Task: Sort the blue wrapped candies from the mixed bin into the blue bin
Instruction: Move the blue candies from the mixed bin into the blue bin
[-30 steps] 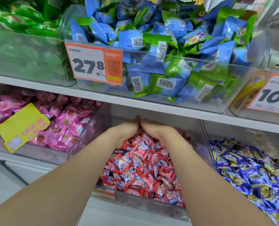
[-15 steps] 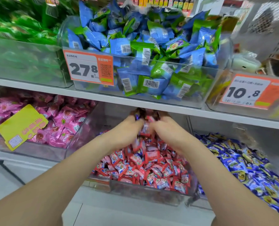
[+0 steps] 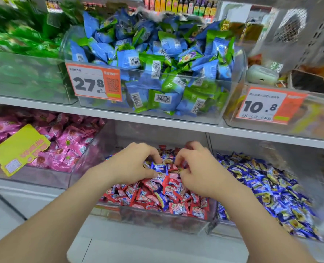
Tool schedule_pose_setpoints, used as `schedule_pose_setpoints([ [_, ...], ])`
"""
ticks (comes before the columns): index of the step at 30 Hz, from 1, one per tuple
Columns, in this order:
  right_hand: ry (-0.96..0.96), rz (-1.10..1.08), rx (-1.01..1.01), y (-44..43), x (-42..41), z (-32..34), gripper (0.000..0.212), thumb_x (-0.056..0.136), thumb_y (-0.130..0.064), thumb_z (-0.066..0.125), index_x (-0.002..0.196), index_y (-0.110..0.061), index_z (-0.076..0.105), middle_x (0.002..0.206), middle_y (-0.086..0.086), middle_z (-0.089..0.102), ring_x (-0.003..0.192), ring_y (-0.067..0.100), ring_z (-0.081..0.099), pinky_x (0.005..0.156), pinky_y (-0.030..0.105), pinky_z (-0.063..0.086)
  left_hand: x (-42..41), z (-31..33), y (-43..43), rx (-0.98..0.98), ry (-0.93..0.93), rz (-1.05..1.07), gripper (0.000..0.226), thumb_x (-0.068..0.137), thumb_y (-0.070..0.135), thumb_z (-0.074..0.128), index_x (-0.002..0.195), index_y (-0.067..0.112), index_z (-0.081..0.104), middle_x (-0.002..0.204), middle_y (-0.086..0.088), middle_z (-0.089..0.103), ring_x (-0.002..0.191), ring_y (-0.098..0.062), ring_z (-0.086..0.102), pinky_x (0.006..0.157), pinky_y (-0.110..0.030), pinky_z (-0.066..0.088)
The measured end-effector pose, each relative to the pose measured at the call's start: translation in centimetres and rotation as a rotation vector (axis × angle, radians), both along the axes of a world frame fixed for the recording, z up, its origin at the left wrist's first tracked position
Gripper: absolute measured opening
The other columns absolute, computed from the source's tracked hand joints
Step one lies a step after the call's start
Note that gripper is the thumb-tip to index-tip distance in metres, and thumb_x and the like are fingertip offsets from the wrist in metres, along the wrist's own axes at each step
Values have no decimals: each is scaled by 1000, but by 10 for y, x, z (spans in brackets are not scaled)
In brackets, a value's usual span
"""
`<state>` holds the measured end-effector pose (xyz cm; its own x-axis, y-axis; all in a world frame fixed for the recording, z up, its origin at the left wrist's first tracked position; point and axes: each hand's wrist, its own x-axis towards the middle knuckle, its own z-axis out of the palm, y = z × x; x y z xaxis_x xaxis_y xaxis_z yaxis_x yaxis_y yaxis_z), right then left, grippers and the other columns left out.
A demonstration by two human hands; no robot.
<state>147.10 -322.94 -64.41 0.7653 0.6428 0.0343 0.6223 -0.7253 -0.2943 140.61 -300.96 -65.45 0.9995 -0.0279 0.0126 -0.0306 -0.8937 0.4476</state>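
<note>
A left hand (image 3: 131, 166) and a right hand (image 3: 201, 171) were pictured side by side in the mixed bin (image 3: 157, 221), fingers curled over red wrappers (image 3: 178, 208) and a few blue wrapped candies (image 3: 158, 166) — whether any was gripped could not be told. The blue bin (image 3: 231, 227) was seen just beside it on the right — pink candies (image 3: 62, 145) on the left, a 27.8 price tag (image 3: 93, 82) on the shelf above.
</note>
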Motion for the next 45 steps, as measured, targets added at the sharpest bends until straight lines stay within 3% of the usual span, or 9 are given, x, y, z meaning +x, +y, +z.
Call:
schedule_pose_setpoints([
  [8, -108, 83, -198, 19, 14, -13, 17, 101, -35, 62, 115, -25, 65, 107, -6, 68, 113, 26, 61, 86, 42, 36, 6, -4, 1, -37, -68, 5, 21, 84, 45, 78, 80, 30, 64, 84, 11, 70, 79, -3, 65, 78, -38, 56],
  [14, 42, 34, -28, 12, 15, 1, 55, 80, -38, 60, 133, -25, 60, 79, -12, 64, 103, 23, 64, 94, 42, 53, 4, -8, 2, 42, 111, -92, 70, 82, 59, 80, 142, 35, 54, 132, 12, 51, 108, -7, 57, 98, -32, 49],
  [18, 13, -18, 79, 4, 10, 6, 36, 96, -33, 46, 77, -8, 63, 63, 6, 61, 70, 30, 62, 67, 41, 53, 1, -4, 6, -4, 77, -64, 53, 73, 52, 91, 117, 38, 66, 118, 13, 48, 103, -7, 57, 89, -30, 50],
  [26, 103, 181, 170, 13, -4, 12, 36, 103, -8, 48, 111, -28, 76, 88, -12, 73, 77, 4, 67, 72, 17, 50, -3, 3, 19, -34, 112, -21, 25, 91, 16, 69, 97, 40, 63, 89, 9, 63, 72, -8, 60, 73, -37, 54],
  [29, 107, 239, 93, 19, -15, 6, 16, 94, -38, 63, 94, -29, 76, 84, -8, 70, 78, 9, 62, 76, 34, 54, -2, 0, 19, -52, 163, -35, 38, 88, 3, 53, 101, 38, 59, 105, 6, 62, 80, -8, 59, 76, -35, 54],
  [32, 55, 251, -123, 24, -21, -5, 48, 74, -71, 77, 93, -27, 76, 88, -13, 62, 85, 8, 55, 77, 37, 54, -2, -4, 18, 22, 204, -68, 27, 93, 15, 63, 116, 31, 63, 110, 5, 54, 83, -2, 53, 73, -17, 42],
  [38, 151, 178, -4, 20, -14, 5, 14, 80, -35, 69, 80, -23, 76, 68, -6, 70, 66, 4, 59, 69, 24, 49, -1, -10, 20, 63, 139, -109, 15, 91, 34, 79, 101, 30, 69, 95, 14, 62, 75, 9, 56, 62, -9, 39],
  [42, 219, 134, 40, 12, -11, 11, 18, 82, -28, 63, 92, -31, 77, 83, -9, 76, 77, 0, 66, 78, 27, 57, 1, -5, 15, 73, 145, -49, 19, 100, 18, 53, 108, 29, 67, 83, 11, 63, 73, 0, 56, 67, -24, 42],
  [45, 252, 63, 149, 9, -8, 14, 21, 91, -20, 58, 89, -25, 79, 75, -8, 74, 57, 1, 60, 57, 16, 51, 2, 2, 8, 60, 25, -6, 27, 99, 15, 41, 95, 23, 67, 88, 8, 64, 86, -13, 60, 79, -33, 47],
])
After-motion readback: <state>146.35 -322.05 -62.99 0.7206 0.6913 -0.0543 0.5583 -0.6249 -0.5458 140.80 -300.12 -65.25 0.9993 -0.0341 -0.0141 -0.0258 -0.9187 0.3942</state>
